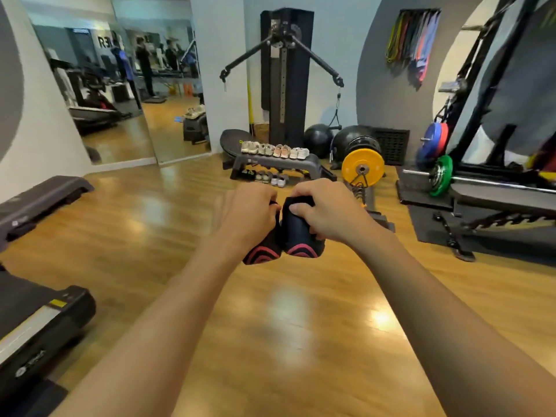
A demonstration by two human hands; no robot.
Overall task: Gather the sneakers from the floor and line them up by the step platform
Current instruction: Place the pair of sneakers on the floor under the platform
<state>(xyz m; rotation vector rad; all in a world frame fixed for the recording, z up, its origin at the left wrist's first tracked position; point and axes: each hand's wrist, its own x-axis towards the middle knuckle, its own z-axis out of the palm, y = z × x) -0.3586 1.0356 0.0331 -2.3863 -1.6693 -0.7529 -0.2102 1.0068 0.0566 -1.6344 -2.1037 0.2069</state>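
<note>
Head view, gym floor. The left hand (pixel 246 216) is closed around the left sneaker (pixel 263 246); the right hand (pixel 326 213) is closed around the right sneaker (pixel 302 236). Both sneakers are black with pink-red arcs on the near ends. They hang side by side in the air above the wood floor (pixel 270 326), touching or nearly so along their inner edges. Each hand grips the upper, far end of its sneaker, fingers curled over the top, so the near ends point down and toward the person.

The step platform (pixel 279 164) stands straight ahead, beyond the hands and well apart from them, in front of the cable machine (pixel 285 76). A top row (pixel 275 149) of pale sneakers lies along its deck. A lower row (pixel 264 176) sits on the floor just before it, running left to right and ending near the platform's middle.

Key relation: the platform's long axis runs left to right across the view, while the held sneakers' long axes run toward it. The rows lie directly past the knuckles, roughly centred between the two hands, so neither hand is clearly nearer. The open floor to the right of the lower row, short of the yellow plate (pixel 362 167), appears the likely place for this pair. Judged stage: carrying, with setting down not yet begun.
</note>
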